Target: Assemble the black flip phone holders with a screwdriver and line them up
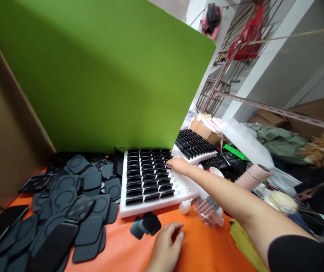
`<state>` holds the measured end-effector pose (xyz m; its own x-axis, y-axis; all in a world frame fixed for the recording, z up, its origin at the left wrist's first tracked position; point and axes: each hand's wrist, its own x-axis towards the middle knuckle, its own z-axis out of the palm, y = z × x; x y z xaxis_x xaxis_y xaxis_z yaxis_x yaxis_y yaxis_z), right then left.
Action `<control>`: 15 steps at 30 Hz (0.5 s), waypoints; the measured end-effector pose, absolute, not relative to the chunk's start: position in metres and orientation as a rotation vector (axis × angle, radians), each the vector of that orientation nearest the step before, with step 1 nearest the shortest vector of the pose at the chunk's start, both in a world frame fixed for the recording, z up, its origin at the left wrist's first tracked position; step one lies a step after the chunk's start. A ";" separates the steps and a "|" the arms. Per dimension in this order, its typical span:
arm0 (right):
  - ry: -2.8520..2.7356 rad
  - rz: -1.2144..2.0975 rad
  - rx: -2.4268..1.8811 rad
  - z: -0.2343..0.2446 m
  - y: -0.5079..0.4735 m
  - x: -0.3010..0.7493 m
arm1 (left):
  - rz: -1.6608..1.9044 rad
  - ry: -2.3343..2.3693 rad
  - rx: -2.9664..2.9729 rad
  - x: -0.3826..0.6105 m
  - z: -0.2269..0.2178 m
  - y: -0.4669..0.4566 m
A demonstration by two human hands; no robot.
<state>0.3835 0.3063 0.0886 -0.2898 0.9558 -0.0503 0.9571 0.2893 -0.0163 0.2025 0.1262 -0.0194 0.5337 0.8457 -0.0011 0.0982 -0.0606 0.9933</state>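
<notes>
My right hand point(179, 165) reaches over a white foam tray point(136, 209), its fingers closed at the edge of a black flat piece point(162, 165) in the right-hand row. The fingertips are small and partly hidden. Thin black pieces stand on edge in rows in the tray, while white slots show at its right side. Near the front of the orange table, my left hand point(166, 245) rests with curved fingers and a gap between thumb and forefinger; nothing shows in it. Just beyond it lies a small fan of dark square pieces point(145, 224).
Dark pads point(88, 230) lie heaped at the left, some with ring marks. A small white bottle point(185, 206) and a clear plastic bag point(209, 211) sit right of the tray. Behind stands a green panel point(116, 75); a second filled tray point(196, 145) and a pink cylinder point(252, 176) are rightward.
</notes>
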 end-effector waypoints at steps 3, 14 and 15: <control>2.528 0.010 2.030 0.101 0.279 0.379 | 0.771 0.845 1.537 0.201 -0.020 0.123; 2.379 -0.825 2.810 -0.014 -0.005 0.338 | 0.840 0.904 1.731 0.200 -0.007 0.108; 2.254 -0.832 2.956 -0.031 -0.018 0.334 | 0.845 0.931 1.770 0.201 -0.004 0.105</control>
<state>0.3336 -0.0181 -0.0313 0.2898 0.9549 0.0639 0.6844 -0.1601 -0.7113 0.2009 0.1051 -0.0045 0.4755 0.8681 0.1425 0.2255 -0.2768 0.9341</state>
